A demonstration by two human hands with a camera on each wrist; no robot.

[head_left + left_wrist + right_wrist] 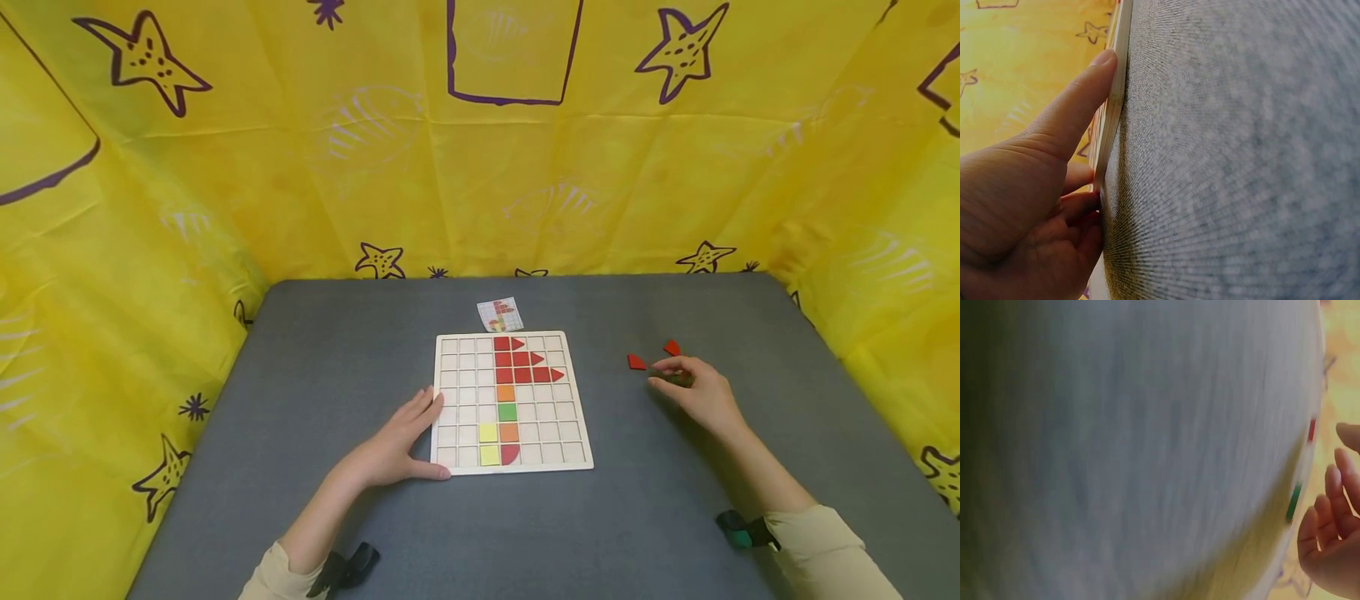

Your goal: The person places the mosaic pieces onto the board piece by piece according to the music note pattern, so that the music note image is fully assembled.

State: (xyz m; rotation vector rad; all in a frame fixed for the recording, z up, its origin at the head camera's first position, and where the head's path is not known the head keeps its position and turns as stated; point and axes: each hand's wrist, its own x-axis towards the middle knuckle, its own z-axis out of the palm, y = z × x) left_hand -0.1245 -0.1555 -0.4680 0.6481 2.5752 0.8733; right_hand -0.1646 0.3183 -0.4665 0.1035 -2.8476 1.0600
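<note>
My left hand point(390, 446) rests at the lower left corner of a white wooden grid board point(465, 408), fingers along its left edge and thumb point(1094, 81) against the front edge. Red squares and triangles fill cells in the top three rows. Below them are orange, green and yellow squares and a red rounded piece point(510, 454). Over on the right, my right hand point(701, 396) hovers with thumb and fingers apart. Beside its fingertips lie two red pieces point(636, 362). A green piece point(1294, 503) lies under the hand in the right wrist view.
A small printed card point(510, 312) with a coloured grid pattern lies just behind the board. The grey table point(322, 350) is bounded by yellow cloth point(300, 183) with starfish drawings at the back and sides. Dark straps sit on both wrists.
</note>
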